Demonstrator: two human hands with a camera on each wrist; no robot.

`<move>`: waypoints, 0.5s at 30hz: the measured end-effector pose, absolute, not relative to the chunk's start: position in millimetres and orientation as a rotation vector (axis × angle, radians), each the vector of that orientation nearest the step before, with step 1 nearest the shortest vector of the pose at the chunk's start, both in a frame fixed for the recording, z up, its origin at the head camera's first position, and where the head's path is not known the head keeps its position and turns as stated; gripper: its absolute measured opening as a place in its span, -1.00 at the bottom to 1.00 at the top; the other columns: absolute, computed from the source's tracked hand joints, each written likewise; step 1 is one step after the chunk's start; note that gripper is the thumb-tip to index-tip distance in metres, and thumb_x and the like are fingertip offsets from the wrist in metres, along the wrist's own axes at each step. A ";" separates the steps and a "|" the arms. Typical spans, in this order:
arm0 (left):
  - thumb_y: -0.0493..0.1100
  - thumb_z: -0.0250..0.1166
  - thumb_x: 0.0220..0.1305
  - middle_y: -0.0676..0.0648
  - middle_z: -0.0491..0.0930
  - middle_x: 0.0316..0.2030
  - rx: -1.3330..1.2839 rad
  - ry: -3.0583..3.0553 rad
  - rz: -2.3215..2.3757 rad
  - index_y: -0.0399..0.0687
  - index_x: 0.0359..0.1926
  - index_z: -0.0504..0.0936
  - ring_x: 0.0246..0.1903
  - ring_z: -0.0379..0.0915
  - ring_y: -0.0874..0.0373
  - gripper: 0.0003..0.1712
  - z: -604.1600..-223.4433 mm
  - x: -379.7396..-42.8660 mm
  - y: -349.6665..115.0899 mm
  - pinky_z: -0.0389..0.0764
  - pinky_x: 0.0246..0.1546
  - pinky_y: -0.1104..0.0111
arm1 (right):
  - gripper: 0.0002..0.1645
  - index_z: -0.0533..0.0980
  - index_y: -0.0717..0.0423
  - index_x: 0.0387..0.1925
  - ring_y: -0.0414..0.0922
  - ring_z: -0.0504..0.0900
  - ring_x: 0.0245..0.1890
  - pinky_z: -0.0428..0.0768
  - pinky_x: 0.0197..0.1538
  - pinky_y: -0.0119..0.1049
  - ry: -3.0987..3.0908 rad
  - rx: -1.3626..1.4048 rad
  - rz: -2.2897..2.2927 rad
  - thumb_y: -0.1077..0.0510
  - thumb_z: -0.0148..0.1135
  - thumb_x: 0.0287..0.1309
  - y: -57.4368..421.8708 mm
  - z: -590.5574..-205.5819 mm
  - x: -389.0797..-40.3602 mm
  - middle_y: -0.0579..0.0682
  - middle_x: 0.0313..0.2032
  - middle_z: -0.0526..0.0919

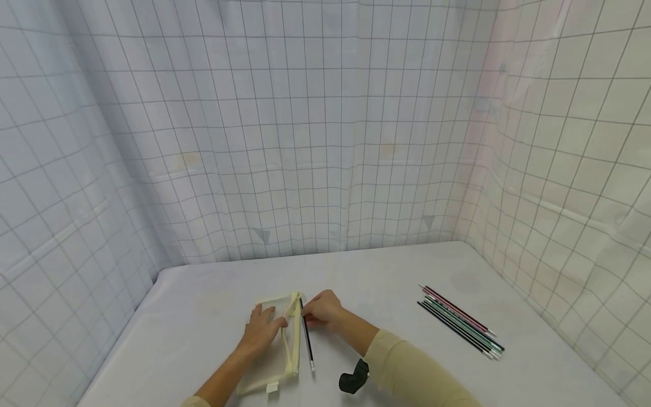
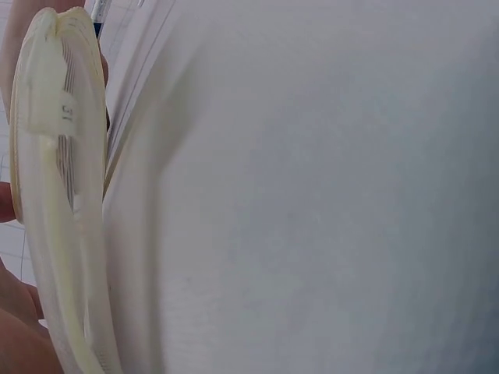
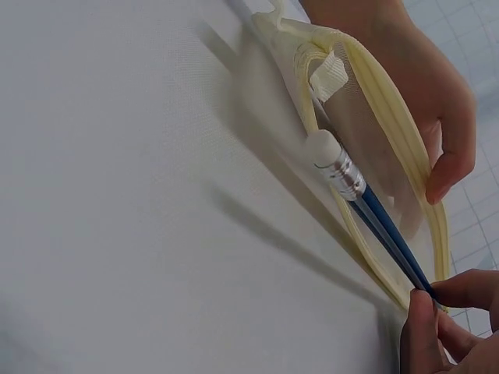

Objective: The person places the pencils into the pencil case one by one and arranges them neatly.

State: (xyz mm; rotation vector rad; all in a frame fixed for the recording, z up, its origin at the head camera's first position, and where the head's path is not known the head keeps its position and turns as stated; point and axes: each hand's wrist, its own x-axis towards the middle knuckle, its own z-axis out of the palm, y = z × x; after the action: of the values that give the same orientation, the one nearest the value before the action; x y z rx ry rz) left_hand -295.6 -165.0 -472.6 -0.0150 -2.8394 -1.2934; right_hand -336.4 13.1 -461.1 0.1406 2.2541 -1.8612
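Pencil (image 3: 380,226) and pouch (image 1: 272,353), one of each, lie between two hands. The right hand (image 1: 324,308) pinches the dark pencil between thumb and fingers towards its far end; one white eraser in one silver band points back towards the person. The pencil runs along the pouch's gaping mouth, just beside its right edge in the head view. The left hand (image 1: 258,333) rests on top of the pouch, its thumb at the yellow rim (image 3: 394,128); whether it pinches that edge cannot be told. One small white tag (image 1: 272,388) sticks out at the pouch's near end. Beside the right sleeve (image 1: 417,370) sits one black object (image 1: 354,377). Well apart, to the right, lies one bunch of pencils (image 1: 464,323), red, green and black, too closely packed to count. One white-covered table (image 1: 376,277) bears everything, with gridded cloth (image 1: 315,113) on three sides.
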 end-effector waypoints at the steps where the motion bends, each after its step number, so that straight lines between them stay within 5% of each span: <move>1: -0.01 0.22 0.16 -0.61 -0.08 0.49 -0.013 -2.838 -1.294 -0.53 0.37 0.35 0.48 -0.24 -0.56 -0.13 -473.0 -294.9 -165.1 -0.11 0.39 -0.38 | -0.85 0.60 0.28 -0.35 -0.18 0.66 -0.59 0.70 -0.43 -0.35 2.252 0.145 -1.862 0.42 0.46 0.07 11.5 -462.1 -336.7 0.11 -0.47 0.70; 15: -0.01 0.23 0.19 -0.63 -0.08 0.48 -0.014 -2.833 -1.290 -0.54 0.37 0.36 0.43 -0.19 -0.65 -0.14 -470.8 -289.8 -162.8 -0.08 0.36 -0.41 | -0.82 0.58 0.24 -0.44 -0.22 0.60 -0.64 0.65 -0.53 -0.41 2.211 0.163 -1.940 0.46 0.45 0.01 -7.6 -465.3 -339.0 0.04 -0.56 0.66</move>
State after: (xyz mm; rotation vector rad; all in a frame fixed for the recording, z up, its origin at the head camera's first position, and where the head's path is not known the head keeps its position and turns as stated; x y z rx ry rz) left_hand -289.8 -162.8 -470.8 -0.0135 -2.8333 -1.2903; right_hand -339.0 -7.6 -465.3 0.1630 2.2111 -1.9397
